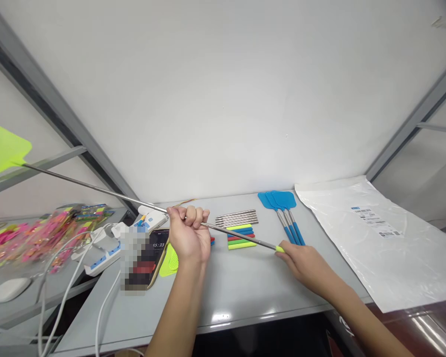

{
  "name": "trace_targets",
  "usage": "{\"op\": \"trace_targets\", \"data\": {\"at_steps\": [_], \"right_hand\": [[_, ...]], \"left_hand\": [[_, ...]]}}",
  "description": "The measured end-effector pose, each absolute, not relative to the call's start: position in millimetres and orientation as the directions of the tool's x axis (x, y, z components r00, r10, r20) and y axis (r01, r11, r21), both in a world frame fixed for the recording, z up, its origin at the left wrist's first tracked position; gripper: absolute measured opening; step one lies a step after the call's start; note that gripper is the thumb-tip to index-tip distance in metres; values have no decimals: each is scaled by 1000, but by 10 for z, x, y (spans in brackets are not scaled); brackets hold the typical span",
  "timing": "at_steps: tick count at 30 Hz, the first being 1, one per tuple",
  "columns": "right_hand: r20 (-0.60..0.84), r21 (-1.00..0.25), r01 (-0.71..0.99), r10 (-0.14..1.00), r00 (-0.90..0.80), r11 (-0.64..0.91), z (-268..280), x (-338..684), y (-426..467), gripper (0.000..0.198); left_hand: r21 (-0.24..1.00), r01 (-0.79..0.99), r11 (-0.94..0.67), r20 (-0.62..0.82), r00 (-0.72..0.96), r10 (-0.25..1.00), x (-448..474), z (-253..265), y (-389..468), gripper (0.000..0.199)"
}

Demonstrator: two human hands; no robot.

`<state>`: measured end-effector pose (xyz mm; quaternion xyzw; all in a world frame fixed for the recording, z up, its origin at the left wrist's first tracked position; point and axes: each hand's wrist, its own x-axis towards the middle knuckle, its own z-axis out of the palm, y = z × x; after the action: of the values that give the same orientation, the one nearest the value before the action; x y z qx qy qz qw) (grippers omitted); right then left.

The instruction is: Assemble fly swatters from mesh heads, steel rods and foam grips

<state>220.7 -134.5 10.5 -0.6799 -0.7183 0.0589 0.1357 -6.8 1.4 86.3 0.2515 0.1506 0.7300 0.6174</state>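
Fly swatter (134, 200) slants above the table (241, 292), its yellow-green head (5, 150) out to our left. Our left hand (189, 233) is curled round the rod, our right hand (299, 263) clasped at the handle (279, 249). We judge it light, the rod springy and slippery, the head bendy; the handle offers the surest hold. Coloured tubes (241, 242) and blue swatters (284, 199) lie beyond.
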Motion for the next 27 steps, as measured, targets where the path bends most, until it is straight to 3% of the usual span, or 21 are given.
{"op": "trace_targets", "data": {"at_steps": [3, 5, 10, 13, 16, 18, 22, 23, 27], "right_hand": [[123, -264, 962, 991, -44, 76, 89, 2137, -1327, 28], [135, -300, 950, 990, -43, 82, 92, 2051, -1292, 28], [153, -466, 877, 987, -49, 116, 61, 1866, -1185, 25], [139, -465, 880, 989, -41, 102, 21, 1904, -1167, 27], [116, -431, 897, 992, -54, 99, -6, 1977, -1179, 30], [118, -416, 900, 989, -87, 128, -24, 1988, -1185, 31], [164, -367, 910, 977, -140, 192, -57, 1878, -1154, 30], [173, -350, 916, 975, -141, 195, -58, 1829, -1138, 30], [183, -324, 925, 973, -141, 195, -21, 1632, -1089, 28]], "left_hand": [[590, -764, -261, 167, -201, 965, 97, 750, -44, 36], [655, -719, -232, 161, -167, 973, 266, 628, -181, 34], [860, -511, -4, 112, 180, 977, 540, 312, -602, 34], [899, -431, 76, 53, 279, 959, 348, 288, -570, 26], [837, -544, 47, 83, 212, 974, -42, 419, -291, 37], [785, -616, -70, 134, 59, 989, -268, 507, -92, 37], [773, -591, -233, 159, -175, 972, -306, 438, -6, 37], [792, -574, -207, 143, -156, 977, -229, 369, -65, 38], [853, -518, 55, 45, 177, 983, 74, 108, -384, 41]]}}
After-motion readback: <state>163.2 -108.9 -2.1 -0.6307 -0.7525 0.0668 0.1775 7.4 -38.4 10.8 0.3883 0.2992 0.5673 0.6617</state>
